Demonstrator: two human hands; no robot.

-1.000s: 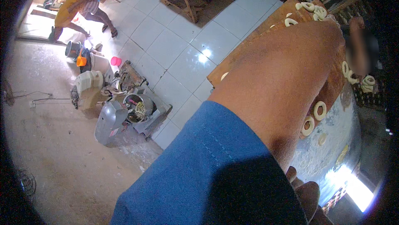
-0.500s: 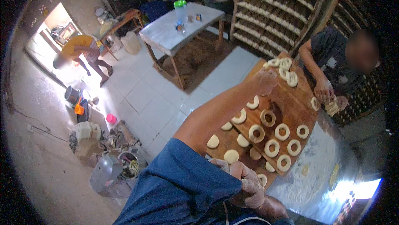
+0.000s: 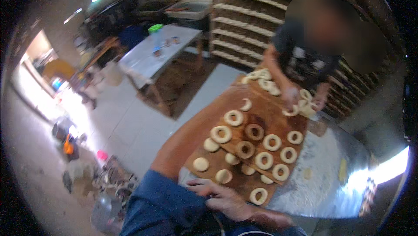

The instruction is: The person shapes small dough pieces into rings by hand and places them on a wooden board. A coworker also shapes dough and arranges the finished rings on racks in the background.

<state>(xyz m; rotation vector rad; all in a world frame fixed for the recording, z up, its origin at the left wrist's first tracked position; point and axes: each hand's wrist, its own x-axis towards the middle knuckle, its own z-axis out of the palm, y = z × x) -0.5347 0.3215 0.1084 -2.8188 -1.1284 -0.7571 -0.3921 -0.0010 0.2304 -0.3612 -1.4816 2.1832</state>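
Observation:
My left arm reaches across the left side of a wooden board [image 3: 278,105]; my left hand [image 3: 244,89] is at the board's far edge, near a pile of dough rings [image 3: 264,79]. Its fingers are smeared by motion. My right hand [image 3: 224,201] is close to my body beside my blue left sleeve, fingers stretched out and nothing visible in them. Several dough rings [image 3: 272,142] lie spaced over the board. Dough discs [image 3: 200,164] rest on a second board [image 3: 198,152] partly beneath it. One ring [image 3: 258,196] lies nearest my right hand.
Across the board a co-worker's hands [image 3: 291,96] handle dough rings. A floury metal tabletop [image 3: 324,166] extends to the right. Racks of filled trays [image 3: 252,18] stand behind. A metal-topped table [image 3: 161,53] stands further off, and containers [image 3: 106,212] sit on the floor at left.
The view has shifted, so the boards appear further left. My right hand has gone from curled to fingers stretched out. The co-worker's hands have come over the board's far right edge.

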